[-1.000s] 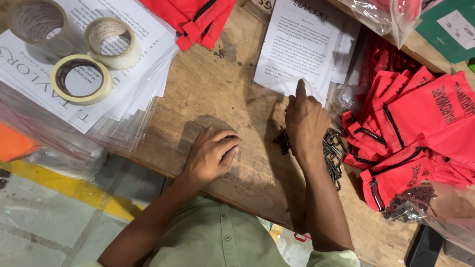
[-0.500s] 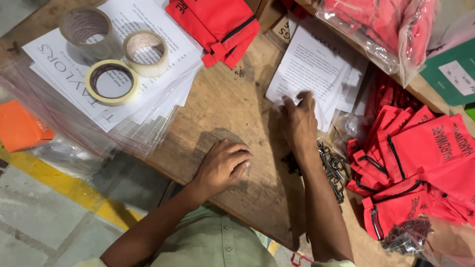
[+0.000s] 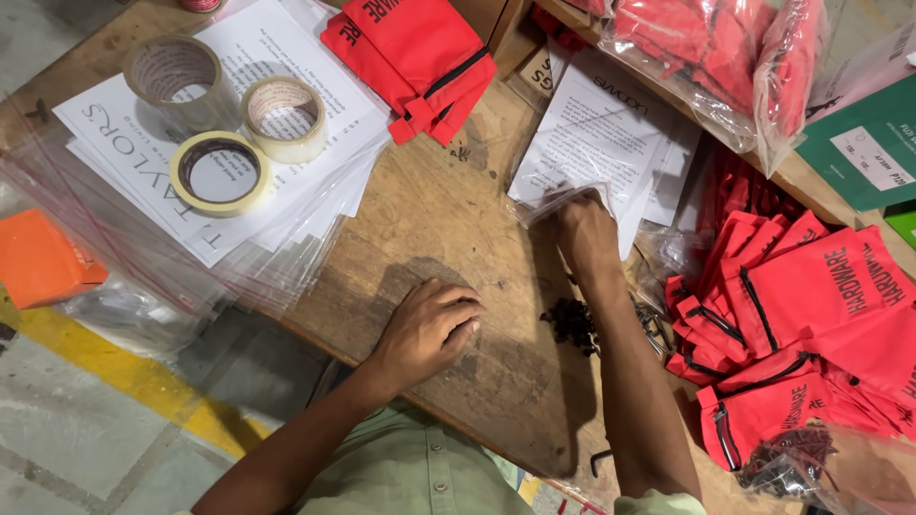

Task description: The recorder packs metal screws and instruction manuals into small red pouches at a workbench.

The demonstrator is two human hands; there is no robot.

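While left hand (image 3: pixel 429 329) stays curled empty, right hand (image 3: pixel 584 229) now pinches clear bag (image 3: pixel 553 198)

Worn wooden bench (image 3: pixel 429 205), scuffed and stained, lit evenly from above. Grey concrete floor (image 3: pixel 86 429) at eight o'clock, crossed by a yellow painted stripe (image 3: pixel 143 381), perhaps a walkway marking.

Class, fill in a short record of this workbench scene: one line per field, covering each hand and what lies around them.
Left hand: loosely curled, resting on the wooden table
Right hand: fingers on a clear plastic bag over printed sheets
Near right forearm: pile of small black screws
Far left: three tape rolls
Right side: red zip pouches
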